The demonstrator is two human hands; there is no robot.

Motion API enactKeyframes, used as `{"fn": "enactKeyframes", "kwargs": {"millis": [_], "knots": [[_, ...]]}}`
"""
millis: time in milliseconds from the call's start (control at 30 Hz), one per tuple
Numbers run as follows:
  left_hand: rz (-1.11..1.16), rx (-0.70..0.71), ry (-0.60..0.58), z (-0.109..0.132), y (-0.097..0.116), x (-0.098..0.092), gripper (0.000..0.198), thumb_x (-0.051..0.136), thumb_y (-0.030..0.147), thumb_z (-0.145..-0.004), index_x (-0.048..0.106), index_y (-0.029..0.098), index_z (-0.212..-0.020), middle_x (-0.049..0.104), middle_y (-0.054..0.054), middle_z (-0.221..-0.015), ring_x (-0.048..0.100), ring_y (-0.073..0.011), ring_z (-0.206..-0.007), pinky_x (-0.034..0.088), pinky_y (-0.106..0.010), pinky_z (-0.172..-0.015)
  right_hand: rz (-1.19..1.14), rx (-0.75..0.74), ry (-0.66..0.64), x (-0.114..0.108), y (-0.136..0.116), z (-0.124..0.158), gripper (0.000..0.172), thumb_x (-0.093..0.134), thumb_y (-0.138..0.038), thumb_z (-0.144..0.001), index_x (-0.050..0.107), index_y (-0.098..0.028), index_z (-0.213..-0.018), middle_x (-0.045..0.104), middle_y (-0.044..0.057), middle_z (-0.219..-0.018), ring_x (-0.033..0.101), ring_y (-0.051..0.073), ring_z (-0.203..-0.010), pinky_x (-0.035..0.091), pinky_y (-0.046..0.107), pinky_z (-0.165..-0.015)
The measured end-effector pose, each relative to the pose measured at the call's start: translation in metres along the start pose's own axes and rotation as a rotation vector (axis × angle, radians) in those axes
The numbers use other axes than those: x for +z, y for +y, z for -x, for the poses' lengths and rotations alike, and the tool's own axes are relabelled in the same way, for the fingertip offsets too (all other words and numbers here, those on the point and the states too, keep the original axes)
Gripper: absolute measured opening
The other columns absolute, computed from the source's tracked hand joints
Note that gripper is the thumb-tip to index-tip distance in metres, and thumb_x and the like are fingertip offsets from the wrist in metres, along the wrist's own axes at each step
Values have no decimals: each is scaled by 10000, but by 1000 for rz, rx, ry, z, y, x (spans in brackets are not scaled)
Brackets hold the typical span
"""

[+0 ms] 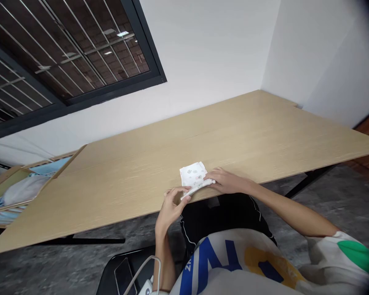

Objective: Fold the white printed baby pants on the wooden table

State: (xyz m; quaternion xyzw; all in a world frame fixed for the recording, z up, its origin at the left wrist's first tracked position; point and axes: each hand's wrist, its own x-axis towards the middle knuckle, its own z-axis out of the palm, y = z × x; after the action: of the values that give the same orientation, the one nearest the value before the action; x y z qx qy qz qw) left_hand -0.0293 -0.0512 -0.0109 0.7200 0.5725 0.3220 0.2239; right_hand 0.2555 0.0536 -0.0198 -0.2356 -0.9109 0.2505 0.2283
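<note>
A small white cloth [191, 173] with a sparse printed pattern lies on the wooden table [135, 176], close to its front edge. Its near side is gathered into a narrow roll, slanting up to the right. My left hand [173, 205] pinches the left end of this roll between thumb and fingers. At the other end, my right hand [224, 180] has its fingers closed on the roll. The far part of the cloth lies flat and fairly square. My right fingertips are partly hidden behind the roll.
Left of the table stands a wooden crib-like box [6, 180] with light blue and white bedding. A phone [125, 276] rests on a black chair [109, 270] beside my left forearm, near a white cable [141, 266]. A barred window [80, 45] is in the wall behind.
</note>
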Motion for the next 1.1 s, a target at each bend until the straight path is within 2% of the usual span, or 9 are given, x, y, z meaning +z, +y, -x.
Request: {"fn": "enactKeyframes", "kwargs": {"millis": [100, 300, 433, 600, 700, 767, 900, 967, 1100], "knots": [[23, -14, 14, -3, -6, 2, 383, 773, 501, -852, 720, 260, -1146, 740, -97, -1281, 648, -306, -1244, 423, -520, -1133, -19, 114, 44, -2, -4, -3, 311, 487, -419, -1070, 687, -199, -1162, 742, 128, -1148, 663, 287, -1075, 482, 457, -970], [44, -136, 192, -22, -20, 17, 370, 624, 552, -937, 717, 195, -976, 757, -56, -912, 700, -222, -869, 549, -376, -869, -77, 278, 190, 5, -5, -19, 411, 388, -496, -1103, 573, -182, -1294, 733, 125, -1103, 687, 259, -983, 485, 353, -820], [119, -208, 310, -35, -25, 29, 438, 635, 527, -921, 632, 167, -1170, 752, -57, -898, 685, -197, -773, 558, -353, -801, -19, 423, 285, 13, -2, -35, 330, 431, -476, -1085, 573, -194, -1178, 724, 86, -973, 682, 249, -870, 457, 326, -725], [-123, -228, 382, -40, -23, 40, 437, 597, 408, -948, 562, 152, -1300, 711, -59, -874, 680, -238, -835, 550, -437, -895, 130, 528, 314, 20, 3, -48, 340, 499, -392, -1062, 526, -156, -1306, 727, 156, -1119, 692, 291, -990, 487, 365, -816], [-340, -157, 444, -40, -17, 43, 359, 568, 352, -966, 608, 137, -1251, 689, -148, -1070, 651, -311, -1051, 521, -516, -975, 341, 474, 368, 24, -1, -49, 410, 506, -363, -1061, 516, -96, -1372, 682, 230, -1222, 643, 353, -1126, 483, 457, -941], [-408, -53, 463, -41, -10, 46, 335, 530, 307, -990, 612, 137, -1267, 652, -189, -1230, 616, -323, -1176, 504, -523, -1032, 445, 344, 395, 26, -5, -49, 415, 463, -330, -1075, 521, -85, -1404, 640, 255, -1310, 593, 374, -1226, 462, 504, -1010], [-415, 141, 314, -48, 2, 55, 414, 431, 268, -1050, 517, 151, -1437, 577, -183, -1483, 527, -283, -1407, 443, -480, -1164, 471, -25, 282, 33, -6, -48, 460, 367, -278, -1093, 478, -129, -1514, 552, 201, -1511, 475, 323, -1433, 406, 509, -1147], [-454, 129, 241, -49, 4, 60, 449, 415, 293, -1063, 487, 145, -1481, 532, -184, -1557, 473, -290, -1479, 421, -497, -1190, 463, -98, 226, 37, 0, -46, 506, 357, -301, -1099, 422, -144, -1576, 511, 179, -1574, 415, 300, -1502, 357, 520, -1209], [-518, 49, 201, -46, -2, 61, 470, 419, 335, -1068, 503, 139, -1487, 496, -186, -1598, 436, -302, -1518, 401, -527, -1199, 433, -59, 173, 40, 15, -38, 585, 352, -417, -1111, 362, -143, -1628, 462, 176, -1622, 359, 298, -1552, 279, 543, -1266]]}}
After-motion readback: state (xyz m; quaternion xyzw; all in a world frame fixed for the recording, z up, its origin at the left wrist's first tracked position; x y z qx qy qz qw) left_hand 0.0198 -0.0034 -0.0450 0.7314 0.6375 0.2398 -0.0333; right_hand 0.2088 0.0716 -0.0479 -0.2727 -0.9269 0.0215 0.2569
